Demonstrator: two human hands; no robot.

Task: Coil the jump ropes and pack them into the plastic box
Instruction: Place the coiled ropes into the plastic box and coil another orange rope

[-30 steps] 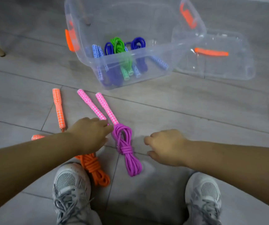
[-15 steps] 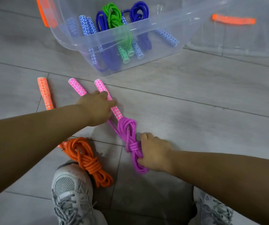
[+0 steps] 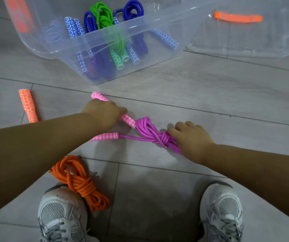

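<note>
A coiled purple jump rope (image 3: 150,132) lies on the floor in front of me, tied in a knot. My right hand (image 3: 190,138) grips its coil near the knot. My left hand (image 3: 103,112) holds one pink patterned handle (image 3: 128,119); the second pink handle (image 3: 105,137) lies just below it. The clear plastic box (image 3: 140,49) stands beyond, holding blue and green coiled ropes. An orange coiled rope (image 3: 77,180) lies by my left shoe, its orange handle (image 3: 27,105) at the far left.
The clear box lid (image 3: 245,41) with an orange clip lies on the floor right of the box. My two grey sneakers (image 3: 222,212) stand at the bottom of the view. Grey floor tiles lie all around.
The purple rope has swung from lengthwise to lying across, its coil to the right. My right hand went from hovering to gripping the coil. My left hand closed on a pink handle.
</note>
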